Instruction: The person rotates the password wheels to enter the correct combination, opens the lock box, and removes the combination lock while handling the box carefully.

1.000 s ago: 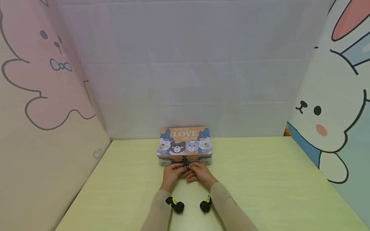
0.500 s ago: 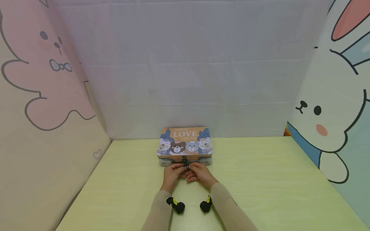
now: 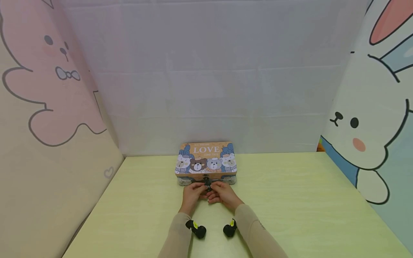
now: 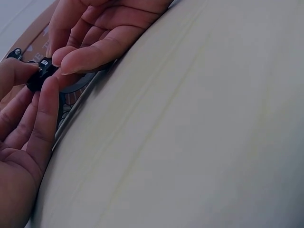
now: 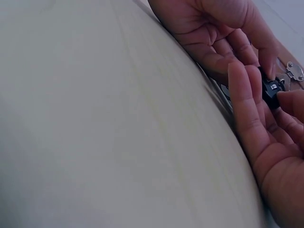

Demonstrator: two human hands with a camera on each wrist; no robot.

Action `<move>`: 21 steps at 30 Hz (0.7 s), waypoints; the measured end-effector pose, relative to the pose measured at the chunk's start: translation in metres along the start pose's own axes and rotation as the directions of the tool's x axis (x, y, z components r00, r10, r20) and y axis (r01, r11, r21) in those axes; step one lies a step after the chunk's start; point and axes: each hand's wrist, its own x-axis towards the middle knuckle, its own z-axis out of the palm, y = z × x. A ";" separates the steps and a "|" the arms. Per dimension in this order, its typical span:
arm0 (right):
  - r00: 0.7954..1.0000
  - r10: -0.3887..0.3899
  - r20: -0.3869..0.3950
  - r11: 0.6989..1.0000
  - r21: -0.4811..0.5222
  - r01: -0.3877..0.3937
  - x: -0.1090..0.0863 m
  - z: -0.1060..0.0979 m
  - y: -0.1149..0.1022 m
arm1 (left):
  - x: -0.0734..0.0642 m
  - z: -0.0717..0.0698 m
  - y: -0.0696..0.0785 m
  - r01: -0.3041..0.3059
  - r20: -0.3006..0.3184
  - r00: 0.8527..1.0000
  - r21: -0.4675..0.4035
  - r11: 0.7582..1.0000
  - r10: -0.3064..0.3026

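Observation:
A small black combination padlock (image 3: 208, 184) hangs at the front latch of a tin box (image 3: 206, 159) printed with bears and the word LOVE. My left hand (image 3: 191, 195) pinches one side of the padlock between thumb and fingers. From the other side my right hand (image 3: 226, 194) pinches it with thumb and fingertips. Up close in the right wrist view, the padlock (image 5: 270, 95) shows a small white mark on its dark face, and its shackle meets the silver latch (image 5: 295, 71). The lid of the box is down. Fingers cover part of the padlock.
The box stands near the back edge of a pale yellow-green table (image 3: 290, 200), before a white cloth backdrop (image 3: 219, 79). Side panels with a cartoon bear (image 3: 64, 107) and a rabbit (image 3: 364, 136) flank it. A black wrist camera (image 3: 196, 230) sits at the left sleeve.
Both hands stay on the padlock, which has tipped slightly between the fingers. The box has not moved.

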 end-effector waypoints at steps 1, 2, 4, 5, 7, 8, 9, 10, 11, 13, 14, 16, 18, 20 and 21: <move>1.000 -0.001 -0.001 1.000 -0.001 0.001 0.000 0.000 0.000 | 0.000 0.000 0.000 0.008 0.001 1.000 -0.003 1.000 -0.008; 1.000 -0.001 -0.002 1.000 0.000 0.001 0.001 0.000 0.000 | 0.000 -0.001 0.000 0.009 0.004 1.000 -0.002 1.000 -0.009; 1.000 -0.001 -0.004 1.000 0.000 0.001 0.001 0.000 0.001 | 0.000 -0.001 0.000 0.010 0.009 1.000 -0.009 1.000 -0.010; 1.000 -0.001 -0.005 1.000 -0.002 0.001 0.001 -0.001 0.001 | 0.000 -0.001 0.000 0.011 0.010 1.000 -0.015 1.000 -0.011; 1.000 -0.002 -0.005 1.000 -0.005 0.002 0.001 -0.001 0.001 | 0.001 -0.001 0.000 0.014 0.009 1.000 -0.028 1.000 -0.014; 1.000 -0.002 -0.006 1.000 -0.006 0.001 0.001 -0.001 0.001 | 0.001 -0.002 0.000 0.014 0.008 1.000 -0.032 0.999 -0.013; 1.000 -0.003 -0.007 1.000 -0.008 0.003 0.001 -0.001 0.001 | 0.001 -0.002 -0.001 0.014 0.006 1.000 -0.037 0.999 -0.013; 1.000 -0.001 -0.008 1.000 -0.009 0.001 0.001 -0.001 0.001 | 0.002 -0.002 -0.001 0.017 0.002 1.000 -0.042 0.999 -0.017; 1.000 -0.001 -0.008 1.000 -0.010 0.001 0.001 -0.001 0.001 | 0.002 -0.002 -0.002 0.019 0.000 1.000 -0.048 0.999 -0.019; 1.000 -0.002 -0.010 1.000 -0.010 0.002 0.001 0.000 0.001 | 0.002 -0.002 -0.002 0.017 -0.001 1.000 -0.057 0.998 -0.017; 1.000 -0.003 -0.011 1.000 -0.011 0.003 0.001 0.000 0.000 | 0.002 -0.002 -0.002 0.016 0.001 1.000 -0.065 0.998 -0.016; 1.000 -0.001 -0.010 1.000 -0.012 0.001 0.001 0.000 0.000 | 0.002 -0.003 -0.002 0.019 0.005 1.000 -0.079 0.997 -0.019; 1.000 -0.003 -0.008 1.000 -0.016 0.003 0.001 0.000 0.000 | 0.000 -0.003 0.000 0.024 0.014 1.000 -0.090 0.996 -0.023; 1.000 -0.004 -0.006 1.000 -0.019 0.004 0.000 0.001 0.000 | -0.001 -0.003 0.002 0.031 0.022 0.999 -0.098 0.995 -0.029; 1.000 -0.005 -0.006 1.000 -0.020 0.005 0.000 0.001 0.000 | -0.002 -0.003 0.004 0.032 0.027 0.999 -0.095 0.995 -0.029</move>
